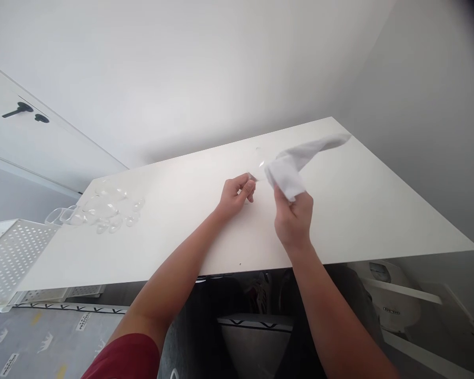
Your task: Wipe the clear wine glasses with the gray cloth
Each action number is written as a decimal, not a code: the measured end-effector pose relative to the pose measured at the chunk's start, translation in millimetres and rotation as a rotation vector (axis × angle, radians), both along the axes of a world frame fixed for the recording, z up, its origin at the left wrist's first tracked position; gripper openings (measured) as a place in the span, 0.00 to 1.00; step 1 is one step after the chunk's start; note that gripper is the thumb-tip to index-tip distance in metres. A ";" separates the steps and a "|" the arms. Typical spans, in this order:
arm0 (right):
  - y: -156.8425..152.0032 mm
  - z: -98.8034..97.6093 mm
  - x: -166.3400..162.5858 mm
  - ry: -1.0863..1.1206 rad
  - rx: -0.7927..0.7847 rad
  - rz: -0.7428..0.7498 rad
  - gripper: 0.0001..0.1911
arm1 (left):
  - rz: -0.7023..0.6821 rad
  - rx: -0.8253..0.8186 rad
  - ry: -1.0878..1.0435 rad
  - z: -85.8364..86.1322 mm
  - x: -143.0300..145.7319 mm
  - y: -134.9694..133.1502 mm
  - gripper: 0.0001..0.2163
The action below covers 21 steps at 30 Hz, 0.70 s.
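Note:
My right hand, fingers closed, grips a white cloth whose loose end trails to the upper right over the white table. Just to its left, my left hand is pinched around a small, see-through or greyish piece; its kind cannot be made out. Faint shiny glints show between that pinch and the cloth, so something clear may lie there. On the table's left part sits a group of several clear, rounded, transparent pieces, apart from both hands.
A white perforated rack stands at the table's left end. Behind the table is a white wall; a door with a black handle is at far left. A patterned grey mat and a white appliance are below.

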State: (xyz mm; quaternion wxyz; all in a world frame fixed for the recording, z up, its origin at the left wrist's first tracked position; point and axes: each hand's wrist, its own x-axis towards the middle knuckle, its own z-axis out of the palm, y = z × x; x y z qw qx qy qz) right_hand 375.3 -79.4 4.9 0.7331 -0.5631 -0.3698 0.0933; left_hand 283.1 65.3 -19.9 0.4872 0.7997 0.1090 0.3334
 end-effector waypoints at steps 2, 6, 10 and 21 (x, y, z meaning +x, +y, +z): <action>-0.3 -0.6 0.0 -0.256 -0.022 0.022 0.18 | -0.008 0.016 -0.034 -1.4 -0.1 0.7 0.22; 2.5 -7.6 2.9 -0.561 -0.087 -0.054 0.19 | -0.024 0.103 -0.111 -1.8 -0.5 0.9 0.18; 0.9 -8.0 3.7 -0.591 -0.165 -0.107 0.15 | -0.111 0.119 -0.073 -0.6 -0.7 -0.6 0.16; -10.5 6.9 16.8 -0.205 -0.132 0.039 0.31 | -0.302 0.072 0.084 0.4 -4.1 -2.7 0.21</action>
